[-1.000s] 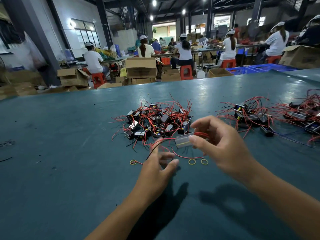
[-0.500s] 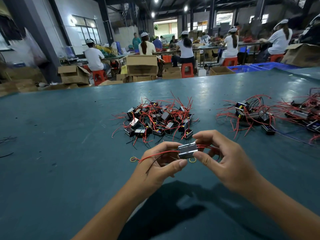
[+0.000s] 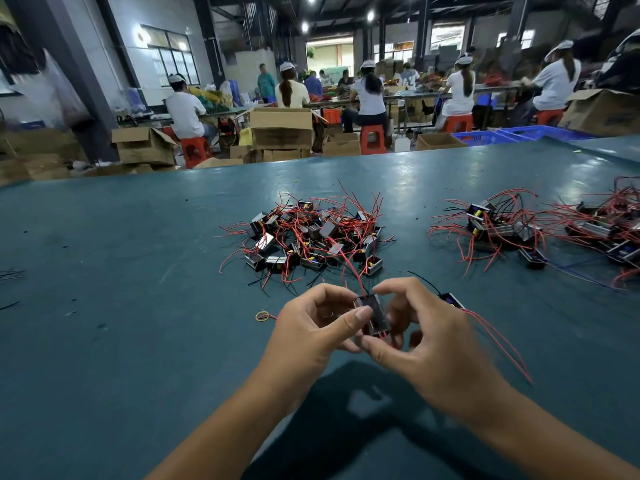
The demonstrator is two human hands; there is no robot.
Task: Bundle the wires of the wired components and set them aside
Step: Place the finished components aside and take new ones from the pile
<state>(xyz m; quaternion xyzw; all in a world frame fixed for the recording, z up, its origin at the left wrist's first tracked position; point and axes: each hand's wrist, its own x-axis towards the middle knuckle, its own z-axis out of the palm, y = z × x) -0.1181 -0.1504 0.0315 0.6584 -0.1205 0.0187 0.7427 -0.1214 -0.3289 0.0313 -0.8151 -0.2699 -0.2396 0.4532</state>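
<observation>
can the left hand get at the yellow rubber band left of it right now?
Probably not at once: the left hand grips the held component together with the right hand. The yellow rubber band lies in the open on the table, close by, nothing covering it.

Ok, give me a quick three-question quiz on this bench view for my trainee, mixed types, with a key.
1. True or false: both hands, the left hand and the right hand, hold the same small component.
2. Multiple choice: the yellow rubber band lies A) on the table left of the left hand, B) on top of the middle pile, C) around the right wrist.
3. Fill in: the loose wires on the middle pile of components are mostly ____ in colour.

Key: 1 true; 2 A; 3 red.
</observation>
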